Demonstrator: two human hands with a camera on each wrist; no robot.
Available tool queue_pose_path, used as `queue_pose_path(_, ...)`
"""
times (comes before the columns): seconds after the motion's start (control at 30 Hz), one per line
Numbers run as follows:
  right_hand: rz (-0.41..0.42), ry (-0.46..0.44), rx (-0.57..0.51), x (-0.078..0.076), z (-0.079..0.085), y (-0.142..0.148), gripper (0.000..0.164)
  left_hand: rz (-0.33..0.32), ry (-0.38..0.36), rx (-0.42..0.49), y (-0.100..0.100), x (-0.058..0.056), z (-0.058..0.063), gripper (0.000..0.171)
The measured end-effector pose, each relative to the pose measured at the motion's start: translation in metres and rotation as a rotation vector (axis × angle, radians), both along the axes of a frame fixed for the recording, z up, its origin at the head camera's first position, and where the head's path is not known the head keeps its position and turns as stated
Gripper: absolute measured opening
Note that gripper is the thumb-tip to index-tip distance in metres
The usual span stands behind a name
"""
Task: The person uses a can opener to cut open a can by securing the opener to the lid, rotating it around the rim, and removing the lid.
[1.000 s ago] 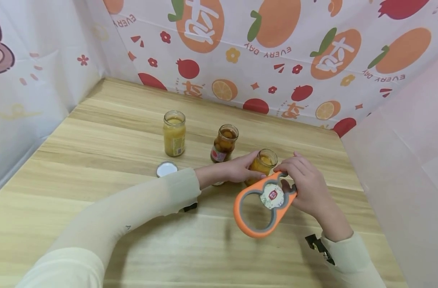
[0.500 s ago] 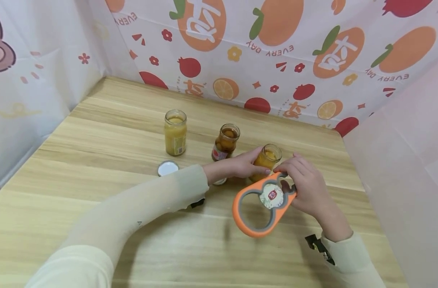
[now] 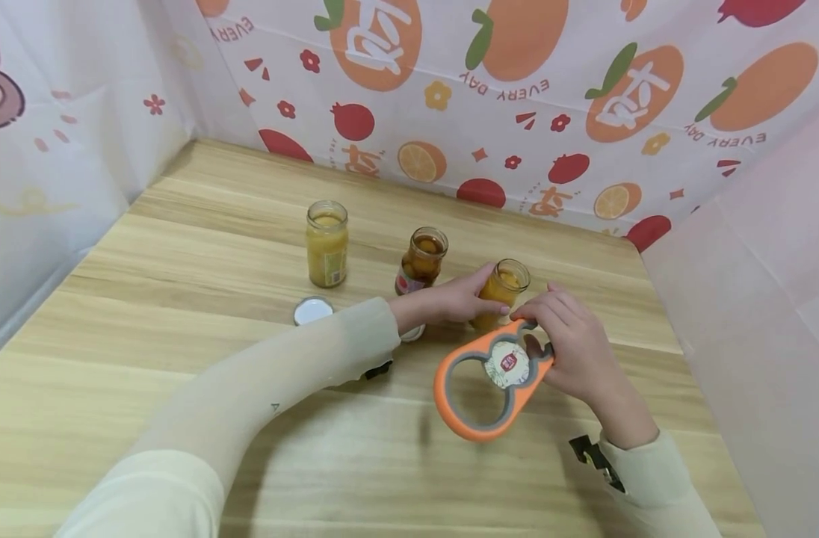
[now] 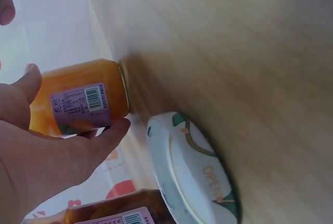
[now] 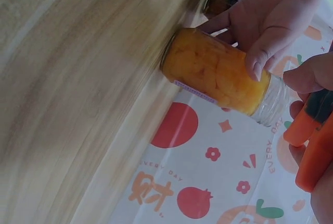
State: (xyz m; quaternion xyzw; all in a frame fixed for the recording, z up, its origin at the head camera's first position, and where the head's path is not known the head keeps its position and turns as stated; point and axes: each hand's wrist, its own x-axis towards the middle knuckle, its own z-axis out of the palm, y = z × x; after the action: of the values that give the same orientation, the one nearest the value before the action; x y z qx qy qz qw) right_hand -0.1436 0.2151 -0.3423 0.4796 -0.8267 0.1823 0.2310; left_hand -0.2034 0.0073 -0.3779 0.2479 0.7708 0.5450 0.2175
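Note:
My left hand grips an open glass jar of orange fruit at the right of the table, thumb on one side and fingers on the other. The left wrist view shows the jar's purple label. Just in front of that jar, my right hand holds an orange and grey jar opener above the table. A patterned jar lid sits in one of the opener's rings. In the right wrist view, the opener is close to the jar's open mouth.
An open jar with dark amber contents stands beside my left hand. Farther left is an open jar of yellow contents. One lid lies near it, another under my left wrist. Printed curtains border the wooden table.
My left hand has shifted the orange fruit jar a little to the right and back, still gripping it. The right hand and the opener have hardly moved.

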Motion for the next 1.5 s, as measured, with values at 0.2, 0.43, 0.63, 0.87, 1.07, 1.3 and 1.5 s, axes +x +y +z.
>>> queue_pose_path(0.2,0.001,-0.007,-0.001,0.001,0.0,0.002,0.032,0.001,-0.017,0.015,0.003,-0.004,0.002,0.053)
queue_pose_path(0.43,-0.005,-0.008,-0.003,0.001,0.002,0.004,0.03,0.019,0.027,-0.025,0.006,-0.013,0.006,0.05)
queue_pose_path(0.63,-0.002,-0.008,0.001,0.001,0.0,0.006,0.033,0.035,0.02,-0.007,0.01,-0.017,0.005,0.05)
queue_pose_path(0.87,-0.002,-0.013,0.001,0.001,-0.002,0.007,0.035,0.071,0.049,-0.017,0.014,-0.02,0.003,0.056)
queue_pose_path(1.07,-0.008,-0.016,0.002,0.001,-0.002,0.008,0.034,0.142,0.042,-0.065,0.013,-0.02,0.0,0.091)
queue_pose_path(1.3,-0.002,-0.017,-0.01,0.001,-0.004,0.009,0.033,0.195,0.04,-0.08,0.008,-0.007,-0.002,0.116)
queue_pose_path(1.5,-0.005,-0.018,-0.018,-0.001,-0.002,0.008,0.032,0.212,0.156,-0.04,-0.008,0.022,0.017,0.089)
